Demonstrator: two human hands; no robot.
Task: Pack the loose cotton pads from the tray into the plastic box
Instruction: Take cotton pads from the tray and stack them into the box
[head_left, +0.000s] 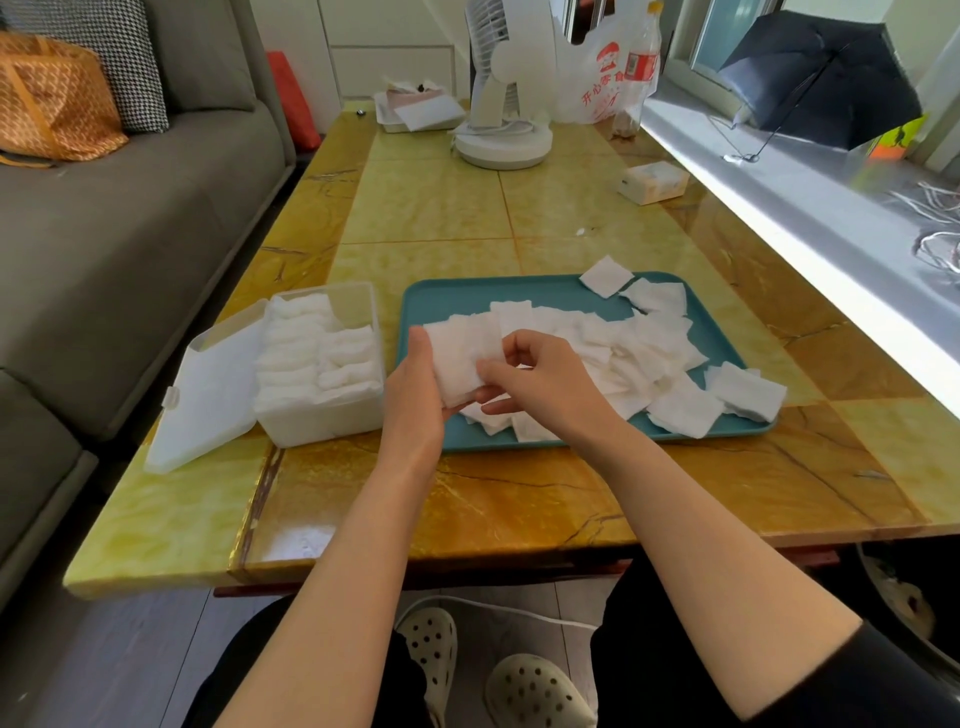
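A teal tray (545, 288) lies on the yellow marble table, strewn with several loose square white cotton pads (654, 343). Above its near-left corner my left hand (415, 395) holds a small stack of pads (460, 358) upright in its palm. From the right, the thumb and fingers of my right hand (540, 374) pinch the edge of that stack. Left of the tray stands the clear plastic box (324, 410), holding rows of packed pads, its hinged lid (208, 384) lying open to the left.
A white desk fan (501, 130) stands at the back of the table, with a small tissue pack (653, 182) at the right and a flat white container (415, 111) behind. A grey sofa (130, 234) runs along the left edge. A windowsill (779, 187) borders the right.
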